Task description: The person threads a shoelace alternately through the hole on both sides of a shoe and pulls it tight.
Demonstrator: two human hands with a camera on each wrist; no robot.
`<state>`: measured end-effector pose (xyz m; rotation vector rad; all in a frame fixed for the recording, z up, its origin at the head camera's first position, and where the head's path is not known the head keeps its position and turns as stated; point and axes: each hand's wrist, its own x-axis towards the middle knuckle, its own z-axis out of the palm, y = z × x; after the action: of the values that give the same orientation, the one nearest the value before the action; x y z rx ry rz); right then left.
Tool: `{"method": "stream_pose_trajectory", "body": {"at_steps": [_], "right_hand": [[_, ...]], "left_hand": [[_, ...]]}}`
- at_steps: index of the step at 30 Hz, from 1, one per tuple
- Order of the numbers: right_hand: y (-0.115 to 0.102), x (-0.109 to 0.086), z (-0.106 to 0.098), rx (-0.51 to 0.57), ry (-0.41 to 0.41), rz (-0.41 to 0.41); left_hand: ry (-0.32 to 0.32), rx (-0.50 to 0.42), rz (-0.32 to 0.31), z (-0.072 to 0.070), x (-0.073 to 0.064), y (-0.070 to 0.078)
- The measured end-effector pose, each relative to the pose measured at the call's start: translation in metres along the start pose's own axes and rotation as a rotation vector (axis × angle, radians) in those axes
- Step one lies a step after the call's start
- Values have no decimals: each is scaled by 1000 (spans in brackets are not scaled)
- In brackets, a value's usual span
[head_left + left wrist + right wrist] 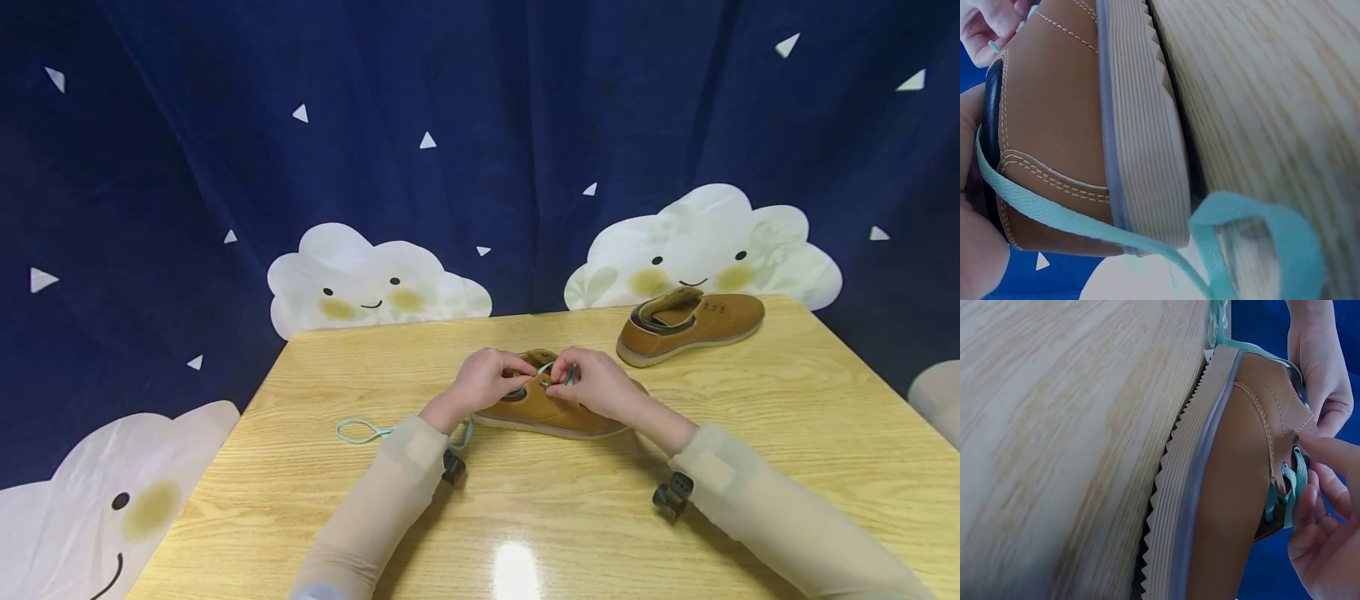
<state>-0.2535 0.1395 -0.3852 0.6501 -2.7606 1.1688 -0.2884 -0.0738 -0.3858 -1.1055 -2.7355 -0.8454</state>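
Note:
A tan shoe [525, 410] with a pale ribbed sole sits on the table, its toe pointing right. Both hands work at its lacing. My left hand [487, 382] reaches over the collar, its fingertips gripping the shoe's edge by the top eyelet. On the other side of the eyelets, my right hand [596, 385] pinches the mint-green shoelace [1297, 478], which passes through the metal-rimmed eyelets. A long run of lace [1054, 212] drapes from the collar over the heel side. The inside of the shoe is mostly hidden by the fingers.
A second tan shoe [697, 329], with bare eyelets, stands at the back right of the wooden table [570, 508]. Loose lace [352, 431] forms a loop on the tabletop left of the near shoe. A dark blue curtain [480, 100] with clouds hangs behind.

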Motion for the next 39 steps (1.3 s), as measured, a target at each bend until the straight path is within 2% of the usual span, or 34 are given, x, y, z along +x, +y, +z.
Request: {"method": "stream_pose_trajectory", "body": {"at_steps": [24,29,32,36,39], "right_hand": [[-1,0,6,-105,34,-66],[0,0,7,-103,35,-75],[1,-1,6,-96,32,-72],[2,-1,5,-86,33,-78],[3,-3,3,-83,34,-86]], "left_hand": [[7,-37,-18,1,-2,-1],[30,-146,-47,1,-4,-3],[51,-203,-40,1,-5,-3],[63,-166,-15,1,-3,-2],[60,-149,-26,1,-2,-1]]}}
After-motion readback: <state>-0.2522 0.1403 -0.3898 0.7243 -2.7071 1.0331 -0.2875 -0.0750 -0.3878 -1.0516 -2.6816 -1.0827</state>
